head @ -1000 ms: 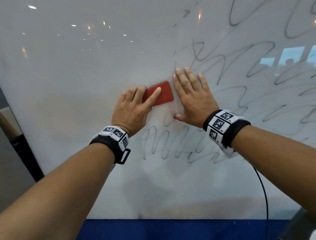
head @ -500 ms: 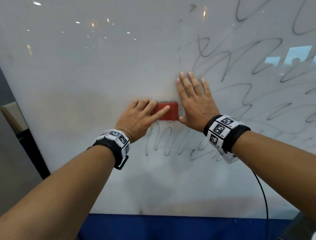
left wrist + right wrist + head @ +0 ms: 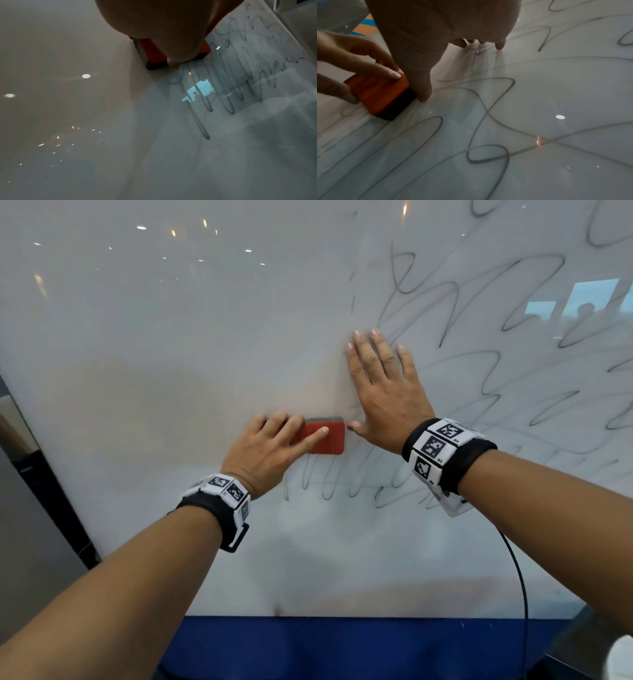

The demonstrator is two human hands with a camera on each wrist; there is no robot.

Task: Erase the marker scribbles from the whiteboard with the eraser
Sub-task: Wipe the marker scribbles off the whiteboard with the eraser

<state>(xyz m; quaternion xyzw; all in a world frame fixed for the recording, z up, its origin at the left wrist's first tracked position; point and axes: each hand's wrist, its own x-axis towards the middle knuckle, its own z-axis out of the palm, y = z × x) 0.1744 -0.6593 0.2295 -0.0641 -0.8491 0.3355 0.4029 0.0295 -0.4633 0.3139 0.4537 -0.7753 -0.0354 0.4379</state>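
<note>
The red eraser (image 3: 330,444) with a dark felt base lies level against the whiteboard (image 3: 171,337). My left hand (image 3: 270,450) holds it, index finger across its back and thumb at its lower edge. The right wrist view shows the eraser (image 3: 376,94) with those left fingers (image 3: 368,63) around it. My right hand (image 3: 383,392) presses flat on the board just right of the eraser, fingers straight and spread. Grey marker scribbles (image 3: 479,371) cover the right half of the board, and a row of loops (image 3: 325,481) runs just below the eraser. The left half is wiped.
A blue band (image 3: 342,642) runs under the board's bottom edge. A black cable (image 3: 520,594) hangs from my right wrist down the board. The board's dark left frame (image 3: 51,491) borders a grey wall.
My left hand has slid the eraser down the board and turned it from tilted to level. The strokes left of my right palm are gone. The right hand has stayed in place.
</note>
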